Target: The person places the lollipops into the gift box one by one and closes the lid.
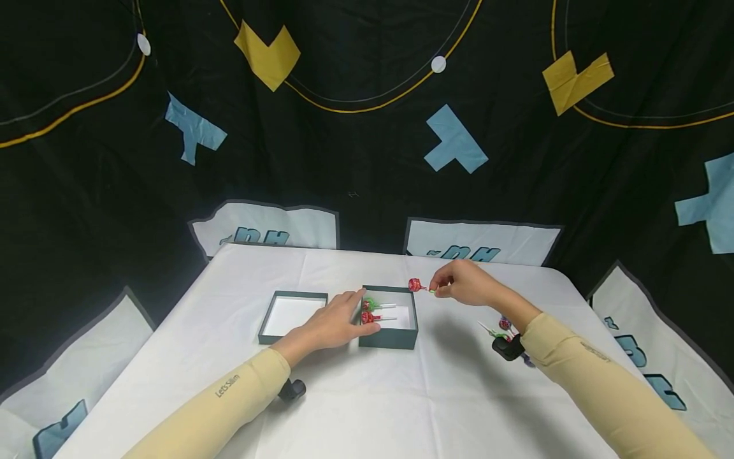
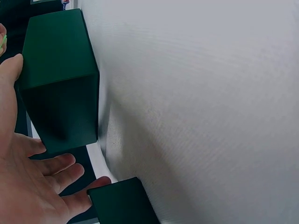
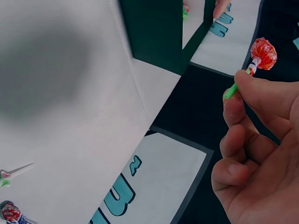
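Observation:
Between thumb and forefinger my right hand [image 1: 466, 283] pinches the green stick of a red-wrapped lollipop [image 3: 264, 53], held in the air just right of a dark green box [image 1: 388, 339]. Inside that box lie a green-wrapped lollipop [image 1: 369, 305] and a red-wrapped lollipop [image 1: 368, 317], their white sticks pointing right. My left hand [image 1: 335, 320] rests against the box's left side with fingers extended, the thumb at its near edge and the fingertips toward its far corner. In the left wrist view, the box [image 2: 60, 51] stands beside the thumb and fingers.
Left of the box lies its shallow green lid [image 1: 294, 316], white inside, partly behind the left hand. Several more lollipops [image 1: 504, 324] lie on the white table [image 1: 367, 401] at the right, partly hidden by the right forearm. A black curtain [image 1: 355, 159] hangs behind.

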The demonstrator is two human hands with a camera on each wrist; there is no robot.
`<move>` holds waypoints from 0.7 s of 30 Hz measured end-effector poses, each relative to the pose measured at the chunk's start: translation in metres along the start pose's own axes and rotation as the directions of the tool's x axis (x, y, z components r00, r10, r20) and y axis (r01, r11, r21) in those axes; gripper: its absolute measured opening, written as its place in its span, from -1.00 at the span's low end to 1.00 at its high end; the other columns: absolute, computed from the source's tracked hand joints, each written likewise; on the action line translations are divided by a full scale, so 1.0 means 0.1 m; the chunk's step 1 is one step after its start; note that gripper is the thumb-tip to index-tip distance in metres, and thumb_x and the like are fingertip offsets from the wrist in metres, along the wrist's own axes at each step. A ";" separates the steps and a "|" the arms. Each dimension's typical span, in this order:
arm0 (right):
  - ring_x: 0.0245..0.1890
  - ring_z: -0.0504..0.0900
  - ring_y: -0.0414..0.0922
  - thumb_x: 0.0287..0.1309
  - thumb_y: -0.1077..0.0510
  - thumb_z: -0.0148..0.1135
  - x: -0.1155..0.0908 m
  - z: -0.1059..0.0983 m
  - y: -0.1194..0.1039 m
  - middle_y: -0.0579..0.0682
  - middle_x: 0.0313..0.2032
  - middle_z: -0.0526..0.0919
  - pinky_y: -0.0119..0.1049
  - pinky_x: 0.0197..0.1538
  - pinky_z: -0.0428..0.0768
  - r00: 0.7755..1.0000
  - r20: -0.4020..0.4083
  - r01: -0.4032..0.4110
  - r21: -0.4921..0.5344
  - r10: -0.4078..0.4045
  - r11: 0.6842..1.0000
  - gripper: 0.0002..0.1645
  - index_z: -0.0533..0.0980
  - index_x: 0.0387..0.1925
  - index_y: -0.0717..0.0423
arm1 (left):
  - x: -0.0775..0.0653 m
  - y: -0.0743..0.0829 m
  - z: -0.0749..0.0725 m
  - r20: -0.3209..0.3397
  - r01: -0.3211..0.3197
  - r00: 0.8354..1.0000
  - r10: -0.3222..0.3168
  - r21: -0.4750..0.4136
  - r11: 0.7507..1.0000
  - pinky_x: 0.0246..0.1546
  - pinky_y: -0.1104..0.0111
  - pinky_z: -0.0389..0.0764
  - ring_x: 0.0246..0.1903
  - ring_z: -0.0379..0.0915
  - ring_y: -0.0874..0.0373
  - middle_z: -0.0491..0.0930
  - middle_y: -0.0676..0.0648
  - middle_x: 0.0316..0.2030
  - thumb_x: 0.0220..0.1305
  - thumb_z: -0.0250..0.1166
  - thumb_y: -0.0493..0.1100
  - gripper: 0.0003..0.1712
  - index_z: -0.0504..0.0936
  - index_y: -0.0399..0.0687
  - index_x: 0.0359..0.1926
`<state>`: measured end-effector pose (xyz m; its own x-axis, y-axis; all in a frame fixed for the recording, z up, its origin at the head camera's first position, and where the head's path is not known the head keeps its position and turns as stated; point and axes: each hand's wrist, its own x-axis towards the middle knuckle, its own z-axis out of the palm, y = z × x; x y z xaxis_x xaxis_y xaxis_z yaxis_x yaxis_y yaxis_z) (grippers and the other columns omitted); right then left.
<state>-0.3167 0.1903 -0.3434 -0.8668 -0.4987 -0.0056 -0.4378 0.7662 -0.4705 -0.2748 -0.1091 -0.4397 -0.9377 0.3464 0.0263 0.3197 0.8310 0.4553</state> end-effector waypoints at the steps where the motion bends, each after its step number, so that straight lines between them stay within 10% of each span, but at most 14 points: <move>1: -0.35 0.50 -0.10 0.19 0.28 0.39 0.01 0.00 -0.01 -0.12 -0.44 0.67 -0.25 -0.29 0.51 1.000 0.007 0.001 -0.001 -0.001 1.000 -0.85 0.71 -0.41 -0.05 | 0.00 0.00 0.00 0.000 0.000 1.000 0.000 -0.001 1.000 0.38 -0.15 0.29 0.47 0.16 -0.10 0.25 -0.17 0.48 0.19 0.18 0.54 0.16 0.09 0.01 0.59; 21: -0.41 0.47 -0.13 0.19 0.30 0.39 0.29 0.07 -0.24 -0.09 -0.55 0.57 -0.31 -0.35 0.47 0.989 0.141 0.052 -0.051 -0.045 0.997 -0.89 0.73 -0.36 0.03 | 0.01 0.03 -0.03 0.015 0.014 1.000 -0.015 0.017 1.000 0.35 -0.15 0.35 0.45 0.20 -0.09 0.30 -0.18 0.45 0.19 0.21 0.52 0.14 0.12 0.01 0.58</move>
<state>-0.3299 0.1544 -0.3383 -0.8038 -0.5848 -0.1092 -0.4942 0.7586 -0.4245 -0.2747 -0.1074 -0.4359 -0.9402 0.3406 0.0064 0.3084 0.8430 0.4408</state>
